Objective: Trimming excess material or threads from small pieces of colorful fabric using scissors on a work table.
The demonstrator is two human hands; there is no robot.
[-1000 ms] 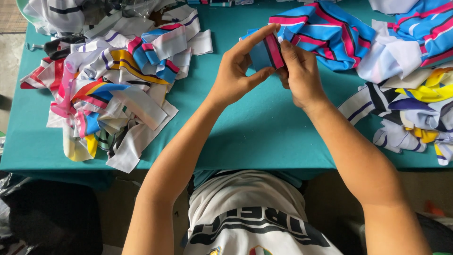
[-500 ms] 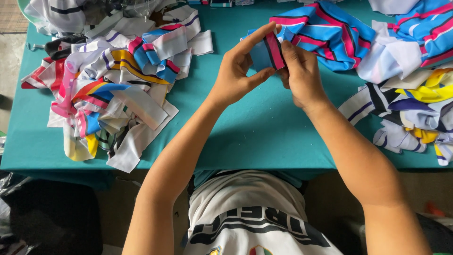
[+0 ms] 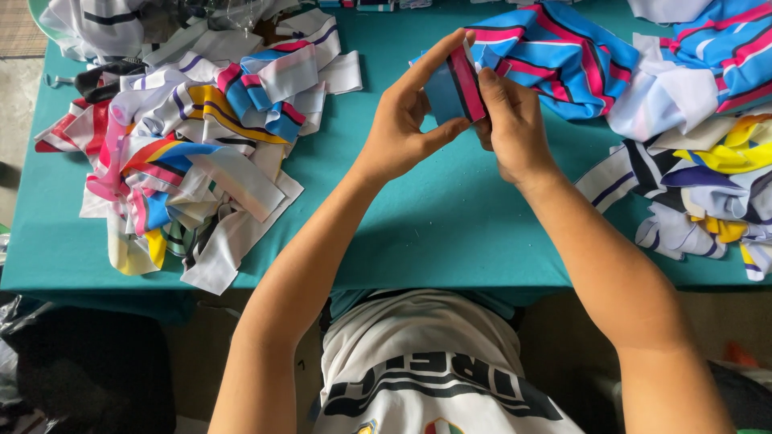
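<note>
table: bears all | hands: above table's middle, holding folded strip | loose strip pile: left of hands | fabric heap: right of hands

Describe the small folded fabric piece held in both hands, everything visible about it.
The folded fabric piece is a small strip of light blue cloth with a pink band edged in black. It looks like thin, smooth knit. It is held up above the teal table, not resting on it. The left hand pinches it between thumb and fingers, index finger stretched along its top; the right hand grips its pink edge. Part of it is hidden behind the fingers.
</note>
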